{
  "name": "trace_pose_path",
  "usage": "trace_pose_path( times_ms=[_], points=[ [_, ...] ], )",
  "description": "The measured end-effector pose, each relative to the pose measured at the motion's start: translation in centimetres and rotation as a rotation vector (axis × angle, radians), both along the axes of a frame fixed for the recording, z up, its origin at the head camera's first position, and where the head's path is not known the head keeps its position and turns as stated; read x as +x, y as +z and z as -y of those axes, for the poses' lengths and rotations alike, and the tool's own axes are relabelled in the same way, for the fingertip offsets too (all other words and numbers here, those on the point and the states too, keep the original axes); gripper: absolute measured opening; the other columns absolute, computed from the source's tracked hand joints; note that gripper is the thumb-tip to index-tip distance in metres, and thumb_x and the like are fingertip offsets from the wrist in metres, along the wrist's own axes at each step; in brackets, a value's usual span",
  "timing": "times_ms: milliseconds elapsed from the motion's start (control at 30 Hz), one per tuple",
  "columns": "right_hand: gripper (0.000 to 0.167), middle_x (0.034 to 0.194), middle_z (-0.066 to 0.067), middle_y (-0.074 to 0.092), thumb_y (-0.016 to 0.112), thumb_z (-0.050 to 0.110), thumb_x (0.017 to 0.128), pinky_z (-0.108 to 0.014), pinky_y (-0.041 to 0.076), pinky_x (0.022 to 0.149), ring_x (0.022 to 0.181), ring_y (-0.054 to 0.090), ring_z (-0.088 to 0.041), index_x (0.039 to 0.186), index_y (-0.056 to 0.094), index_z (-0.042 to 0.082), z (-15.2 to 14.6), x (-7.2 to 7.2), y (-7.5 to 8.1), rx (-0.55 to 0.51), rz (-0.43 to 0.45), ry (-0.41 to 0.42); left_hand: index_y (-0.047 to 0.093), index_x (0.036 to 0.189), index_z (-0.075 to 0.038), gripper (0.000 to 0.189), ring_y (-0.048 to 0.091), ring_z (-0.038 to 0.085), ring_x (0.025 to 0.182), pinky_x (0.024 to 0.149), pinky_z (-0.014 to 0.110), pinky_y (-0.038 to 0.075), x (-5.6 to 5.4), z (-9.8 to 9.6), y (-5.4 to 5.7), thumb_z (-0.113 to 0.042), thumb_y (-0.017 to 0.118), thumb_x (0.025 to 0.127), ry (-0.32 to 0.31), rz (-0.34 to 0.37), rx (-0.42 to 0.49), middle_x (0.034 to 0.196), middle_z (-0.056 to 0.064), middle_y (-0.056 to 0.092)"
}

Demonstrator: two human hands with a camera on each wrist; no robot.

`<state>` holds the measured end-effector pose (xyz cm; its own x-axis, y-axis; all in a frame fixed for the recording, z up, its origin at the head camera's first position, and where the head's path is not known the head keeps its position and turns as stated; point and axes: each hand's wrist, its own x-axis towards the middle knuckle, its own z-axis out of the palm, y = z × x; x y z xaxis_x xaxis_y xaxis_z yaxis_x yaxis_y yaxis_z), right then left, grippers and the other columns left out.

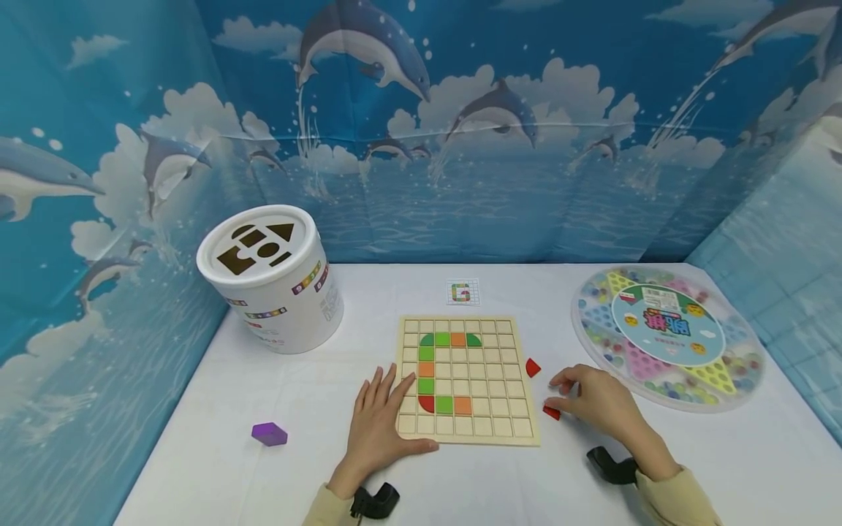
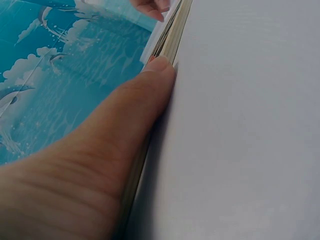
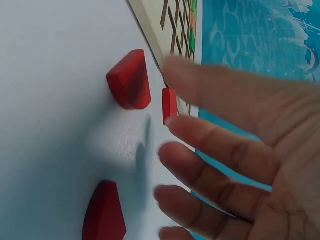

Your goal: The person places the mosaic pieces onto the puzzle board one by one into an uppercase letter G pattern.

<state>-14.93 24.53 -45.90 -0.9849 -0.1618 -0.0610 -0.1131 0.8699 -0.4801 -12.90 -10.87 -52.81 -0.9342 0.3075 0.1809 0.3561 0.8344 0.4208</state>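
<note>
A wooden grid board (image 1: 487, 431) lies on the white table. Green, orange and red pieces sit in its cells, among them a red quarter-round piece (image 1: 427, 403) at the lower left. My left hand (image 1: 378, 427) rests at the board's left front corner with its fingers spread; in the left wrist view the thumb (image 2: 135, 100) lies along the board's edge. Right of the board, my right hand (image 1: 595, 398) hovers, fingers bent loosely with a gap to the thumb. Below it are loose red pieces; the right wrist view shows one red piece (image 3: 131, 80) near the thumb and another red piece (image 3: 105, 212) lower down.
Behind the board lies a small pattern card (image 1: 463, 292). A white tub (image 1: 289, 307) with shaped holes in its lid stands back left. A purple block (image 1: 270, 434) lies at the left. On the right is a round marble game board (image 1: 671, 329). A dolphin-print curtain (image 1: 487, 204) hangs behind.
</note>
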Motion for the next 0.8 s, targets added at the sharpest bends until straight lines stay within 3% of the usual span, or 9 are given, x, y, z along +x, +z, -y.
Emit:
trace_pose_path(
  times_ms=[200, 400, 800],
  points=[
    [0.036, 0.076, 0.007, 0.053, 0.084, 0.032, 0.069, -0.027, 0.036, 0.053, 0.062, 0.042, -0.011, 0.097, 0.073, 0.013, -0.1, 0.7, -0.7, 0.024, 0.016, 0.069, 0.034, 0.148, -0.021, 0.111, 0.009, 0.031, 0.142, 0.111, 0.048, 0.006, 0.1, 0.0, 0.0, -0.077, 0.068, 0.058, 0.004, 0.007, -0.002, 0.154, 0.013, 0.022],
    [0.026, 0.074, 0.009, 0.054, 0.083, 0.025, 0.071, -0.026, 0.035, 0.051, 0.059, 0.042, -0.009, 0.093, 0.075, 0.014, 0.2, 1.0, -0.9, 0.035, -0.058, 0.066, 0.034, 0.148, -0.021, 0.111, 0.009, 0.031, 0.142, 0.111, 0.048, 0.006, 0.0, 0.0, 0.1, -0.078, 0.068, 0.059, 0.006, 0.01, -0.003, 0.154, 0.014, 0.022],
    [0.023, 0.064, 0.01, 0.049, 0.083, 0.018, 0.072, -0.026, 0.034, 0.047, 0.053, 0.041, -0.009, 0.084, 0.062, 0.017, 0.5, 1.2, -1.2, 0.004, -0.078, 0.057, 0.033, 0.149, -0.022, 0.111, 0.009, 0.03, 0.142, 0.111, 0.048, 0.007, 0.1, 0.0, 0.1, -0.079, 0.067, 0.059, 0.006, 0.016, -0.02, 0.154, 0.012, 0.021]
  ],
)
